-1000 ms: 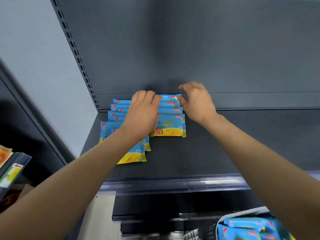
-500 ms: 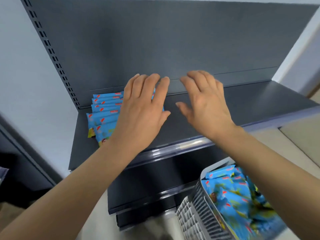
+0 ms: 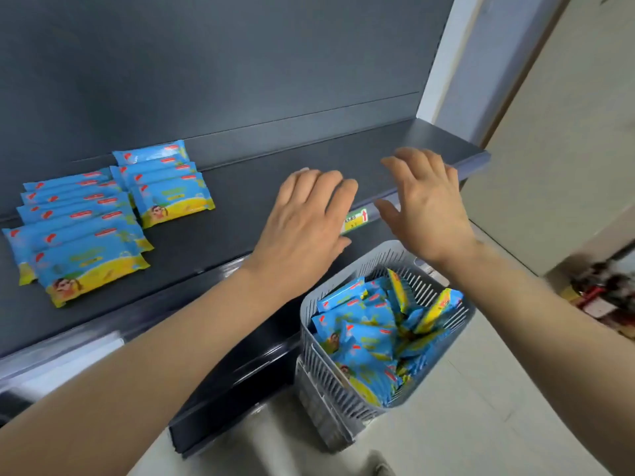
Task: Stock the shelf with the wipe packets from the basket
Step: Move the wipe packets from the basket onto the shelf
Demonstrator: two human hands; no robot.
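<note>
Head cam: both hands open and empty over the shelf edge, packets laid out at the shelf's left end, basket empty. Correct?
No: the basket is not empty; the head view shows it heaped with wipe packets. The rest holds: left hand and right hand open and empty, shelved packets at the left end of the shelf.

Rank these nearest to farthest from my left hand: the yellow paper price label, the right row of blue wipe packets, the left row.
1. Yellow paper price label, on the grey shelf edge right beside the left hand.
2. Right row of blue wipe packets, mid-shelf.
3. Left row, farthest left.
</note>
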